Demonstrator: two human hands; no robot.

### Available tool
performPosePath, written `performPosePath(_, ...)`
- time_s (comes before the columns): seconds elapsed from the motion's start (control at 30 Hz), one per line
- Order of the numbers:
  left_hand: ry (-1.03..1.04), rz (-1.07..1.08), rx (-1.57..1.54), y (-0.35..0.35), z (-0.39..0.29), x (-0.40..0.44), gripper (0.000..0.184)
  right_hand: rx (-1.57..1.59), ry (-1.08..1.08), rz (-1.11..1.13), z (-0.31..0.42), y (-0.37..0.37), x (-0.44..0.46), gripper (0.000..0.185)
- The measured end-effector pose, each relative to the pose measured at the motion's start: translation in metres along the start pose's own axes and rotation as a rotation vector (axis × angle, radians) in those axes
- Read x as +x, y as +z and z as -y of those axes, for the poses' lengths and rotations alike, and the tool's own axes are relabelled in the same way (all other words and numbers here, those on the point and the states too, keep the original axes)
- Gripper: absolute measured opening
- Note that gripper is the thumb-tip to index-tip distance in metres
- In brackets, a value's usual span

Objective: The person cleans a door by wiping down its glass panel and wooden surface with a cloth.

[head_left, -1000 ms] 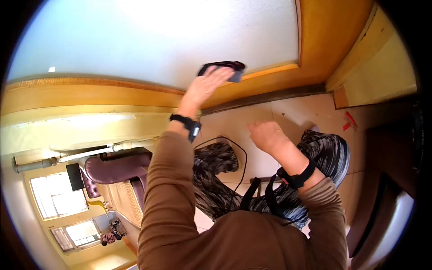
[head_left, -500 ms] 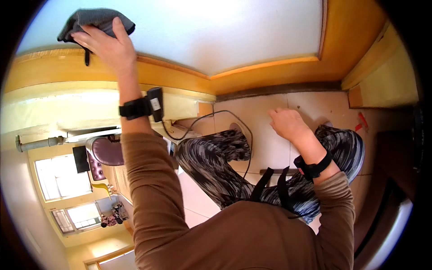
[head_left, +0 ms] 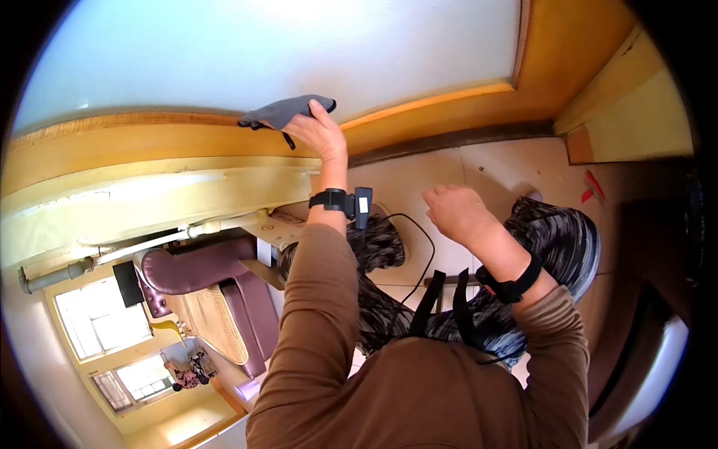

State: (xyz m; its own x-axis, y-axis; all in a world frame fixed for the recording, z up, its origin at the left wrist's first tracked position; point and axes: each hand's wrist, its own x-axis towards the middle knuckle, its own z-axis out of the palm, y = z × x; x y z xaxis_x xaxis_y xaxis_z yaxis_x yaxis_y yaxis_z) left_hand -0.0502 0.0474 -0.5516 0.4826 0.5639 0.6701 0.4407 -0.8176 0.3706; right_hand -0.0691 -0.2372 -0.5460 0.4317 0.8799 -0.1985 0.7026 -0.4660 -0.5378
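Observation:
A dark grey cloth point(head_left: 283, 112) with black edging lies against the lower edge of a pale panel point(head_left: 299, 52), where it meets an orange-brown wooden frame point(head_left: 419, 111). My left hand point(head_left: 320, 133) holds the cloth from below, its thumb raised over the grey fabric and its other fingers partly hidden. A black strap with a small box circles that wrist. My right hand point(head_left: 453, 212) hangs above the tiled floor, away from the panel, with fingers curled together; whether anything is inside them is hidden. A black band is on that wrist too.
A black cable point(head_left: 432, 251) loops beside my legs. Red scraps point(head_left: 592, 187) lie on the floor point(head_left: 516, 166) at right. At lower left are a purple sofa point(head_left: 258, 322), a pipe point(head_left: 149, 251) and windows point(head_left: 101, 318). Dark furniture point(head_left: 636, 359) stands at right.
My left hand and the cloth went far left along the panel's lower edge, then came back right to near the middle. My right hand stays curled over the floor. The view has shifted slightly.

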Motion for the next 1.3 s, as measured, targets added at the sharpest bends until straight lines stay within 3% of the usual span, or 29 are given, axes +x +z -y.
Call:
performPosePath(0.13, -0.244, 0.042, -0.104, 0.026, -0.013, -0.031, 0.079, -0.025, -0.013, -0.058, -0.003, 0.003, 0.000, 0.018)
performPosePath(0.2, -0.615, -0.018, -0.509, 0.043, -0.017, -0.038, 0.079, -0.074, 0.015, -0.060, -0.004, 0.008, 0.004, 0.017)
performPosePath(0.23, -0.989, 0.082, -0.588, 0.045, -0.020, -0.041, 0.077, -0.075, 0.021, -0.066, -0.004, 0.010, 0.004, 0.017)
performPosePath(0.4, -1.022, 0.263, -0.775, 0.021, -0.041, -0.028, 0.077, -0.060, -0.002, -0.130, -0.004, 0.005, 0.001, 0.015)
performPosePath(0.47, -1.125, 0.412, -1.190, 0.015, -0.061, -0.022, 0.077, -0.035, -0.013, -0.154, -0.004, 0.007, 0.000, 0.014)
performPosePath(0.5, -1.313, 0.392, -1.273, 0.013, -0.081, -0.014, 0.073, -0.017, -0.033, -0.171, -0.004, 0.007, 0.001, 0.014)
performPosePath(0.53, -1.218, 0.603, -1.372, 0.005, -0.098, -0.011, 0.086, -0.030, -0.043, -0.178, -0.004, 0.012, 0.001, 0.014)
performPosePath(0.63, -1.171, 0.727, -1.642, 0.004, -0.165, 0.003, 0.061, -0.012, -0.072, -0.276, -0.013, 0.021, 0.012, 0.015)
performPosePath(0.7, -1.249, 0.667, -1.761, -0.002, -0.212, 0.010, 0.049, 0.054, -0.133, -0.303, -0.018, 0.021, 0.013, 0.015)
performPosePath(0.77, -1.201, 0.770, -1.972, -0.008, -0.232, 0.014, 0.042, 0.078, -0.157, -0.272, -0.026, 0.022, 0.018, 0.019)
performPosePath(0.83, -1.263, 0.759, -1.969, -0.028, -0.248, 0.027, 0.033, 0.120, -0.156, -0.248, -0.039, 0.024, 0.030, 0.026)
performPosePath(0.9, -1.098, 0.778, -1.960, -0.048, -0.244, 0.038, 0.026, 0.204, -0.143, -0.238, -0.050, 0.032, 0.037, 0.034)
performPosePath(0.93, -1.116, 0.717, -1.935, -0.051, -0.248, 0.039, 0.024, 0.209, -0.133, -0.217, -0.056, 0.030, 0.037, 0.038)
performPosePath(0.97, -0.965, 0.767, -1.999, -0.049, -0.239, 0.039, 0.024, 0.201, -0.124, -0.185, -0.058, 0.027, 0.041, 0.042)
performPosePath(1.03, -0.771, 0.816, -2.056, -0.060, -0.226, 0.045, 0.024, 0.043, -0.080, 0.044, -0.034, -0.028, 0.023, 0.050)
performPosePath(1.07, -0.732, 0.826, -2.064, -0.081, -0.211, 0.050, 0.024, 0.022, -0.093, 0.039, -0.023, -0.037, 0.020, 0.050)
performPosePath(1.13, -0.653, 0.779, -1.978, -0.130, -0.188, 0.058, 0.028, 0.416, -0.180, -0.172, -0.011, -0.049, 0.017, 0.039)
performPosePath(1.17, -0.623, 0.729, -1.934, -0.153, -0.179, 0.058, 0.030, 0.487, -0.267, -0.313, -0.022, -0.041, 0.027, 0.044)
performPosePath(1.2, -0.606, 0.676, -1.890, -0.174, -0.167, 0.054, 0.032, 0.479, -0.277, -0.310, -0.014, -0.047, 0.026, 0.044)
performPosePath(1.27, -0.600, 0.662, -1.681, -0.205, -0.137, 0.040, 0.036, 0.930, -0.200, -0.502, 0.006, -0.074, 0.021, 0.044)
performPosePath(1.3, -0.590, 0.655, -1.635, -0.210, -0.123, 0.031, 0.040, 0.921, -0.215, -0.500, 0.019, -0.086, 0.016, 0.044)
